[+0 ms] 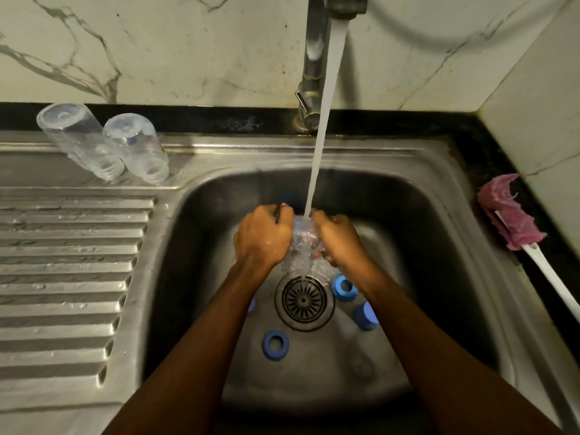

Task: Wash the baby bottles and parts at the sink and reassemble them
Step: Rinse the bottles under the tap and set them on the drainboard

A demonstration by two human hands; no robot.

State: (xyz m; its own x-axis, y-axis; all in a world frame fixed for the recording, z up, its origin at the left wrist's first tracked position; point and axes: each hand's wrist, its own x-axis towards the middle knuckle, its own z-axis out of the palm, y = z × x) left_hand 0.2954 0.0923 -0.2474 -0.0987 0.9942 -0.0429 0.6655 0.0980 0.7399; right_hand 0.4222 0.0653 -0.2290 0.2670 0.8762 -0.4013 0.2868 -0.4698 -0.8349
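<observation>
Head view: a clear bottle (303,243) is held over the middle of the sink (219,215), directly under the water stream (323,120) falling from the tap (314,58); it is grasped from both sides, the left hand (263,237) being curled round its left side and the right hand (339,238) round its right; water is seen running off it onto the drain strainer (303,299) below. On the basin floor a blue ring (344,287) is seen just right of the strainer; a second blue ring (365,316) lies nearer the right wall; a third blue ring (275,344) lies flat beside the left forearm. At the back of the drainboard (62,246) a tall upturned bottle (80,141) and a shorter upturned bottle (136,149) are stood mouth down, just beside each other; a pink-headed brush (511,215) is laid on the black counter (470,146) right of the sink.
</observation>
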